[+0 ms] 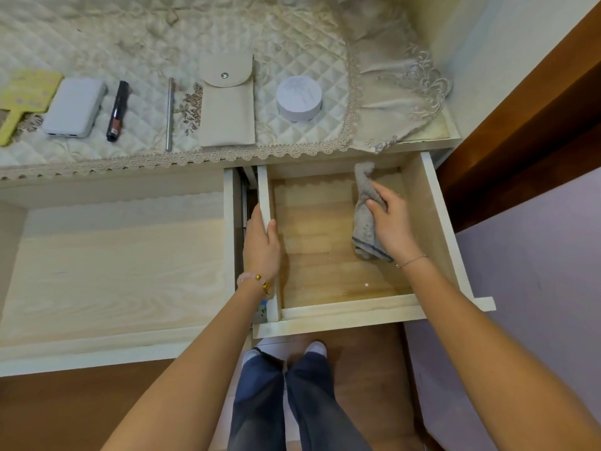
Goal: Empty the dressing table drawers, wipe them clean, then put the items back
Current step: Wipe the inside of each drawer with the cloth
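The right-hand drawer stands pulled out, its wooden bottom bare. My left hand grips the drawer's left side wall. Inside the drawer, my right hand presses a crumpled grey cloth against the bottom near the right wall. On the quilted table cover lie the removed items: a yellow hand mirror, a white power bank, a dark tube, a thin metal stick, a beige snap pouch and a round white jar.
A wide pale drawer is pulled out on the left, nothing in it. A brown wooden frame and a lilac surface stand to the right. My legs and feet are on the brown floor below the drawer.
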The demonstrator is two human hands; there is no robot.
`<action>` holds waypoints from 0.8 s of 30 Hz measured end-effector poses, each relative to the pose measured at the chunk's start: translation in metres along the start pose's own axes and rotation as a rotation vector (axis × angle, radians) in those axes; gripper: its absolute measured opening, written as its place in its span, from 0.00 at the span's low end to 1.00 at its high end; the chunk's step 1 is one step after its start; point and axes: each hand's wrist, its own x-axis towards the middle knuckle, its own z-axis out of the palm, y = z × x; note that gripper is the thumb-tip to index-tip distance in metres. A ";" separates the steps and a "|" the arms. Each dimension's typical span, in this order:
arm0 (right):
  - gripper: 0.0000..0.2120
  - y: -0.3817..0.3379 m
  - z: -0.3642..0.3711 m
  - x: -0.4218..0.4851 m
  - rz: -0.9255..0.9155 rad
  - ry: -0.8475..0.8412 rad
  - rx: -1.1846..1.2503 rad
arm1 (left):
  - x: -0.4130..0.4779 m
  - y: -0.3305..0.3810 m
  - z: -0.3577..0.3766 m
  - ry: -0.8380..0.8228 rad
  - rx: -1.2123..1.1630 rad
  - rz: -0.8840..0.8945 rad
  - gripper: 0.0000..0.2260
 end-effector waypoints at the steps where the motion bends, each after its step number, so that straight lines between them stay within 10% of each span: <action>1: 0.19 0.005 0.007 0.003 -0.061 -0.019 -0.094 | 0.000 0.000 0.000 0.002 0.001 0.002 0.22; 8: 0.26 0.039 0.059 0.007 -0.250 -0.291 -0.918 | 0.001 -0.003 0.002 0.005 0.005 0.008 0.22; 24: 0.21 0.009 0.154 0.043 -0.346 -0.273 -0.833 | 0.008 -0.017 0.004 0.034 -0.048 0.099 0.22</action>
